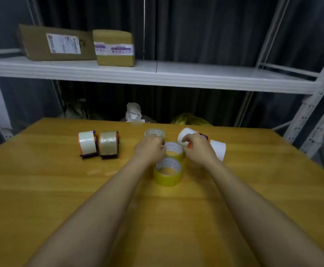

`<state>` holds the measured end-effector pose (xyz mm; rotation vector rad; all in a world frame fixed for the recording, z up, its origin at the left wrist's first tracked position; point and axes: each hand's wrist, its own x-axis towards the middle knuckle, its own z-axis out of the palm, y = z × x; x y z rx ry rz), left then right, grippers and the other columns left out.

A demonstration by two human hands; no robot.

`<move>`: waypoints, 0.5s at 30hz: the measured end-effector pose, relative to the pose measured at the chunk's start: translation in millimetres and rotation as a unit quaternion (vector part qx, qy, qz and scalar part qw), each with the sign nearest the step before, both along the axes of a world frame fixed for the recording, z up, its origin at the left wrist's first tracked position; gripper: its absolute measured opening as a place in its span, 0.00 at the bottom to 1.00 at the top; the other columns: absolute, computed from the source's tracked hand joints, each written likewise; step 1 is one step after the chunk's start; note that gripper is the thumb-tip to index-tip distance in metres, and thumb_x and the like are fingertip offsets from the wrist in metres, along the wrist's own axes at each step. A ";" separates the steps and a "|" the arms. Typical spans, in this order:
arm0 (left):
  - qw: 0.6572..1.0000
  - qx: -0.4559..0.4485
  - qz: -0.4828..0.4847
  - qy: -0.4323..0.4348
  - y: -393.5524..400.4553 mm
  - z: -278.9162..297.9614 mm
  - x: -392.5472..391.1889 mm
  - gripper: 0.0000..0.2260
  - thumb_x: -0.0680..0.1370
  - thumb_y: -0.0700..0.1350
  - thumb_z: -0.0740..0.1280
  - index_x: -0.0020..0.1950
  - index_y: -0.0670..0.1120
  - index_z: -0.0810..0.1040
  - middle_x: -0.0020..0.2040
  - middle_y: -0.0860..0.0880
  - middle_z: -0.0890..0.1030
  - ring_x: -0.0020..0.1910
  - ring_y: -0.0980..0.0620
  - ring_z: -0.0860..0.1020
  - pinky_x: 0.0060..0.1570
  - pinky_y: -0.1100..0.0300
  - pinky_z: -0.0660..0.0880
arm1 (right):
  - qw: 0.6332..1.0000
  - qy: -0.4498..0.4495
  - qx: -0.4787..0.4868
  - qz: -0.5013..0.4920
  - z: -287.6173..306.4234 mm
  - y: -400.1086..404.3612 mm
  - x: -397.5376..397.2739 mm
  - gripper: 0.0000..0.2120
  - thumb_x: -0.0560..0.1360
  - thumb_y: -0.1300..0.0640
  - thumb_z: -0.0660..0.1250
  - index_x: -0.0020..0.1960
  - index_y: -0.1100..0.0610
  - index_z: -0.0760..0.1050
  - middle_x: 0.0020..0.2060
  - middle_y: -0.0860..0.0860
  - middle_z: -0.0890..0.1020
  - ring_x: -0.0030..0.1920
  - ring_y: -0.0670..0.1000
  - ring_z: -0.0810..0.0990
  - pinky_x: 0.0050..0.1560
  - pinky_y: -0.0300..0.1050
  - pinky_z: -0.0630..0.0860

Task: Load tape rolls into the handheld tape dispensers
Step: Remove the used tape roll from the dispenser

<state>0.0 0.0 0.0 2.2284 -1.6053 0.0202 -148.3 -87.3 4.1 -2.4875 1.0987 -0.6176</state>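
Left hand [150, 149] curled over rim of far yellow tape roll [173, 151] on surface [41, 189]. Right hand [197, 148] gripped around white-roll dispenser [186, 136]. Two loaded dispensers [98, 144] stood at left.

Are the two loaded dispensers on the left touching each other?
Cannot tell. In the head view the left dispenser and the right dispenser stand side by side on the table, bases seemingly meeting, but blur hides any gap.

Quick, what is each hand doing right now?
Left hand: fingers curled at the rim of the far yellow tape roll; whether it grips it cannot be told.
Right hand: holds a tape dispenser loaded with white tape.
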 end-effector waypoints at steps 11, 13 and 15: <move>0.999 -0.033 -0.002 0.005 -38.6 -7.2 5.4 0.13 0.80 0.47 0.59 0.62 0.47 0.75 0.63 0.46 0.74 0.64 0.46 0.70 0.59 0.53 0.66 | 0.985 0.131 -0.020 -0.108 -6.9 -48.7 42.7 0.38 0.77 0.46 0.64 0.78 0.55 0.48 0.76 0.61 0.53 0.74 0.64 0.54 0.69 0.56 0.62; 0.999 -0.040 -0.004 0.011 -41.1 -5.8 5.6 0.12 0.80 0.46 0.59 0.61 0.47 0.75 0.63 0.46 0.75 0.64 0.46 0.70 0.60 0.53 0.66 | 0.983 0.144 0.020 -0.113 -8.9 -57.3 46.2 0.39 0.76 0.44 0.64 0.78 0.55 0.47 0.76 0.61 0.55 0.74 0.65 0.55 0.69 0.58 0.63; 0.999 -0.040 -0.006 0.015 -42.3 -4.2 6.2 0.12 0.80 0.46 0.59 0.61 0.47 0.76 0.62 0.46 0.75 0.63 0.46 0.70 0.59 0.52 0.67 | 0.981 0.146 0.048 -0.116 -10.8 -63.7 47.7 0.40 0.76 0.44 0.66 0.78 0.55 0.49 0.74 0.60 0.58 0.72 0.66 0.58 0.68 0.57 0.65</move>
